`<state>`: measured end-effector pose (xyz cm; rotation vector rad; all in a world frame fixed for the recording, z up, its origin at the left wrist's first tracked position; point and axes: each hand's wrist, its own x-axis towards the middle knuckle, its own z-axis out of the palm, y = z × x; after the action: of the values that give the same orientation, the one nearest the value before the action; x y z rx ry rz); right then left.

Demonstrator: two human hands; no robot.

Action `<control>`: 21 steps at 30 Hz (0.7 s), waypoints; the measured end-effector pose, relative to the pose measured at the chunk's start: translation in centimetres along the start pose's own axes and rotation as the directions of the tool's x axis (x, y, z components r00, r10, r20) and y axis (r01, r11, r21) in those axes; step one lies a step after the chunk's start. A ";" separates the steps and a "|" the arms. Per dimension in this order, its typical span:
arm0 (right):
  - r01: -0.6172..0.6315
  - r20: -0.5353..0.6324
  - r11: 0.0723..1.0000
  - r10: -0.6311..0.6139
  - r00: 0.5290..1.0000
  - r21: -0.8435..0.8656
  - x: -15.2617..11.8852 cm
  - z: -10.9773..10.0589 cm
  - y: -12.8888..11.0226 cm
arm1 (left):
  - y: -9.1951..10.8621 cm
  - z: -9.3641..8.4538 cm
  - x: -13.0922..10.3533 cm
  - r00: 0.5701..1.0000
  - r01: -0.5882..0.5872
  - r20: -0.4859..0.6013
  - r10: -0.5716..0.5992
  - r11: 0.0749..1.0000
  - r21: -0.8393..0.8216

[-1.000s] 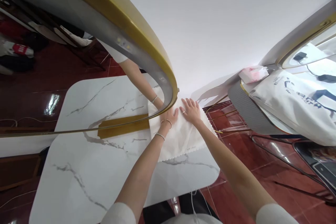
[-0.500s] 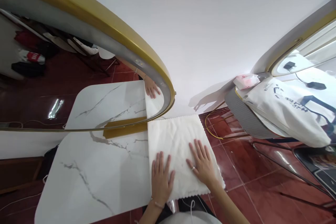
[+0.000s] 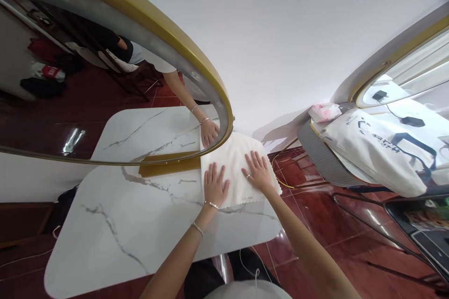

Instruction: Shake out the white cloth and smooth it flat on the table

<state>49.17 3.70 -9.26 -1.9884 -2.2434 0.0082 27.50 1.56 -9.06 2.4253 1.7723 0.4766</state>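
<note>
White cloth (image 3: 233, 166) with a scalloped rim lies on the right-hand part of the marble-patterned table (image 3: 147, 224), its far side up by the wall (image 3: 273, 46). Shallow creases run across it; the scallops show along the near and right edges. My left hand (image 3: 214, 187) lies palm down on its left part, open flat, fingers parted and pointing away from me. My right hand (image 3: 257, 172) is flat on the right part, palm down, fingers spread wide, thumb out towards the left. Neither hand grips anything. A bracelet (image 3: 211, 205) sits at the left wrist, a second band (image 3: 198, 229) further up the forearm; a ring (image 3: 249, 176) on the right hand. Left of the cloth, a gold-brown strip (image 3: 168, 167) meets its edge. Over the far side of the table hangs a gold-framed mirror (image 3: 168, 23), which reflects an arm, the tabletop and part of the cloth. Well apart to the right: a second table (image 3: 315, 159) with a grey ribbed side, bearing a white printed tote bag (image 3: 372, 149), a pink-and-white packet (image 3: 324, 112) and a black adapter (image 3: 413, 122). Another gold-framed mirror, the right-hand one (image 3: 386, 63), stands behind these. Floor (image 3: 308, 210): glossy red tile.
</note>
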 end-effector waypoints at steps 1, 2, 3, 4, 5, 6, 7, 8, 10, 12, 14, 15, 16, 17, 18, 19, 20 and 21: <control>0.001 -0.003 1.000 -0.001 1.000 -0.001 -0.5 -0.1 -0.1 | 0.1 -0.1 -0.3 1.000 -0.006 0.002 0.006 1.000 0.002; 0.011 -0.006 1.000 -0.011 1.000 -0.002 -1.4 -0.3 -0.2 | 0.1 -0.3 -0.9 1.000 -0.015 0.006 0.015 1.000 0.007; 0.028 -0.011 1.000 -0.028 1.000 0.000 -2.6 -0.5 -0.5 | 0.2 -0.6 -1.8 1.000 -0.022 0.010 0.022 1.000 0.013; 0.051 -0.013 0.999 -0.050 0.999 0.003 -4.1 -0.7 -0.8 | 0.3 -0.9 -2.9 1.000 -0.029 0.013 0.029 0.999 0.019; 0.077 -0.015 0.997 -0.077 0.997 0.008 -5.7 -0.8 -1.2 | 0.3 -1.2 -4.2 0.999 -0.034 0.015 0.034 0.999 0.025; 0.102 -0.016 0.995 -0.102 0.995 0.015 -7.3 -1.0 -1.7 | 0.4 -1.6 -5.6 0.999 -0.040 0.016 0.040 0.999 0.032; 0.121 -0.018 0.992 -0.120 0.993 0.022 -9.0 -1.1 -2.2 | 0.4 -1.9 -7.1 0.999 -0.047 0.018 0.046 0.998 0.041; 0.129 -0.025 0.991 -0.128 0.991 0.030 -10.4 -1.2 -2.7 | 0.5 -2.3 -8.6 0.998 -0.053 0.018 0.052 0.997 0.051; 0.136 -0.037 0.990 -0.135 0.990 0.040 -12.7 -1.3 -3.7 | 0.5 -2.7 -11.3 0.998 -0.059 0.013 0.058 0.995 0.077; 0.146 -0.044 0.988 -0.144 0.989 0.045 -13.7 -1.2 -4.3 | 0.6 -2.8 -13.2 0.999 -0.051 0.000 0.052 0.994 0.098; 0.159 -0.050 0.986 -0.157 0.986 0.044 -13.8 -1.1 -4.7 | 0.7 -2.6 -13.7 0.999 -0.017 -0.027 0.020 0.995 0.094; 0.164 -0.055 0.986 -0.162 0.985 0.041 -13.5 -1.1 -4.7 | 0.7 -2.4 -13.3 0.999 0.004 -0.045 0.000 0.997 0.081; 0.169 -0.061 0.985 -0.167 0.984 0.037 -13.2 -1.0 -4.7 | 0.7 -2.2 -12.5 0.998 0.022 -0.063 -0.018 0.998 0.060; 0.174 -0.067 0.984 -0.172 0.983 0.033 -12.9 -1.0 -4.7 | 0.7 -2.0 -11.3 0.996 0.033 -0.080 -0.030 0.999 0.035; 0.179 -0.070 0.983 -0.177 0.982 0.029 -12.6 -1.0 -4.6 | 0.5 -1.7 -9.8 0.995 0.035 -0.095 -0.034 0.999 0.007; 0.183 -0.072 0.983 -0.181 0.981 0.026 -12.4 -1.0 -4.6 | 0.3 -1.5 -8.0 0.994 0.031 -0.106 -0.033 0.999 -0.018; 0.185 -0.071 0.982 -0.183 0.981 0.025 -12.3 -1.0 -4.5 | -0.1 -1.3 -6.1 0.993 0.027 -0.115 -0.031 0.999 -0.042; 0.186 -0.069 0.982 -0.184 0.980 0.026 -12.2 -1.0 -4.4 | -0.5 -1.1 -4.3 0.991 0.033 -0.124 -0.040 0.998 -0.060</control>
<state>46.29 -9.03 -9.10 -1.7301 -2.3600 -0.0415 25.55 -2.43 -8.97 2.3676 1.8203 0.6798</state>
